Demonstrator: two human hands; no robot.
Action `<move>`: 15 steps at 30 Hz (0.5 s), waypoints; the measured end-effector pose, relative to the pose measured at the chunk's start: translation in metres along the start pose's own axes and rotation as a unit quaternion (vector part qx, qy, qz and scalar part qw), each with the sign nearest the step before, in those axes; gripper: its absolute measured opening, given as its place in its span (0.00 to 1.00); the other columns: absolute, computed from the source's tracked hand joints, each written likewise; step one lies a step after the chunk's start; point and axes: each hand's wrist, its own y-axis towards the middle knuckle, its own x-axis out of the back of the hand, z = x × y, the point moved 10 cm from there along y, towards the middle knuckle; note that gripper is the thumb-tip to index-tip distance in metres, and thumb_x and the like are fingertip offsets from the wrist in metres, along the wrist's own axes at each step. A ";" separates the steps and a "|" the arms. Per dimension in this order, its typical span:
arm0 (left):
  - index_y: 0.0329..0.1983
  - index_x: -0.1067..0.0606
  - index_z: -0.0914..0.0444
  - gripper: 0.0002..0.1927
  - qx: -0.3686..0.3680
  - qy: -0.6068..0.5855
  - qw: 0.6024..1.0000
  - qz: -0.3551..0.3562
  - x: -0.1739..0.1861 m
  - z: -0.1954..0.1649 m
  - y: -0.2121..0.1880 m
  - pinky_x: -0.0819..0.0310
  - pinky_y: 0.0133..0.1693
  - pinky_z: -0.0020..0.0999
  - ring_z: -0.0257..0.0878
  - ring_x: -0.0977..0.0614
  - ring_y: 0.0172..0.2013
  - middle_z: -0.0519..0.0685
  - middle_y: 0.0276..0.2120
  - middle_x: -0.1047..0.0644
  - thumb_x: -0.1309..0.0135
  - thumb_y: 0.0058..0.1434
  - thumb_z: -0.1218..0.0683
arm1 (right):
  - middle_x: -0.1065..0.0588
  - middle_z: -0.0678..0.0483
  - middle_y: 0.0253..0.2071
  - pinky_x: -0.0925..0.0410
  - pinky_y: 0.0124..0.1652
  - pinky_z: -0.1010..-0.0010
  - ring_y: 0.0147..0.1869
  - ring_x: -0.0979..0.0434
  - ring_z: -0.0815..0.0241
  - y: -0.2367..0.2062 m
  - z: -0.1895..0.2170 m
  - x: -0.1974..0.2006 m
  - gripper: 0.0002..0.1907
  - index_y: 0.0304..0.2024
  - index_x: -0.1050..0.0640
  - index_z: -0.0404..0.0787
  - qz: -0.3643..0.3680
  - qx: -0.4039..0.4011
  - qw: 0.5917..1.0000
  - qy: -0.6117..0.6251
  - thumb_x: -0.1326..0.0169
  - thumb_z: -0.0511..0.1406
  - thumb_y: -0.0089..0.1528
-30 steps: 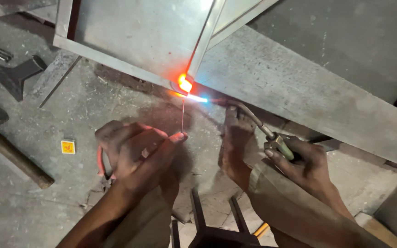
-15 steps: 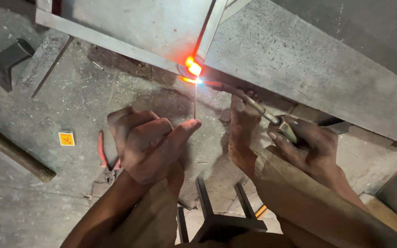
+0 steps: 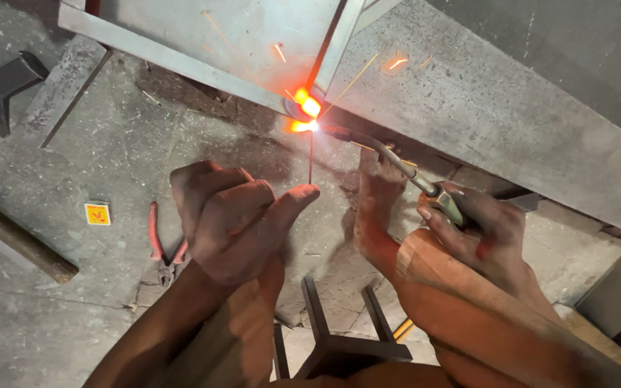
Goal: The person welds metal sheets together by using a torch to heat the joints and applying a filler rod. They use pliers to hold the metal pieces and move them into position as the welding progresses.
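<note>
Rod (image 3: 311, 159) is touching the glowing joint (image 3: 309, 109) on the frame (image 3: 181, 61); your left hand (image 3: 235, 219) is pinching it, while your right hand (image 3: 479, 230) is gripping the torch (image 3: 396, 164).

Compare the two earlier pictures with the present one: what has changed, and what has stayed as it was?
Sparks now fly from the glowing joint. The left hand still feeds the thin rod to it, and the right hand still holds the torch. Pliers and hammer lie untouched.
</note>
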 end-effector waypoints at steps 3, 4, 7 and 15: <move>0.47 0.15 0.58 0.14 -0.002 0.011 1.000 0.011 -0.002 0.001 0.000 0.37 0.45 0.42 0.42 0.29 0.41 0.44 0.40 0.29 0.27 0.58 0.54 | 0.18 0.47 0.40 0.24 0.43 0.72 0.43 0.15 0.61 0.001 0.008 0.002 0.18 0.51 0.21 0.28 -0.015 0.046 0.999 -0.007 0.34 0.31 0.60; 0.47 0.15 0.58 0.14 -0.002 0.015 1.000 0.016 -0.002 0.001 -0.001 0.37 0.46 0.43 0.42 0.29 0.41 0.44 0.41 0.29 0.26 0.60 0.54 | 0.18 0.47 0.40 0.24 0.42 0.72 0.42 0.15 0.61 0.001 0.007 0.002 0.19 0.51 0.21 0.28 -0.014 0.040 0.999 -0.011 0.34 0.31 0.60; 0.47 0.15 0.58 0.14 0.001 0.016 1.000 0.019 -0.003 0.002 -0.002 0.37 0.46 0.43 0.42 0.28 0.42 0.43 0.41 0.29 0.26 0.59 0.55 | 0.18 0.47 0.39 0.25 0.41 0.72 0.41 0.16 0.61 0.001 0.005 0.002 0.19 0.50 0.21 0.28 -0.016 0.034 0.999 -0.015 0.33 0.32 0.60; 0.47 0.15 0.57 0.14 0.007 0.013 1.000 0.021 -0.005 0.003 -0.005 0.38 0.46 0.42 0.40 0.29 0.41 0.42 0.42 0.29 0.27 0.58 0.56 | 0.18 0.49 0.39 0.25 0.41 0.73 0.40 0.17 0.63 -0.010 0.006 0.003 0.18 0.50 0.21 0.30 -0.019 0.022 0.999 0.036 0.33 0.33 0.60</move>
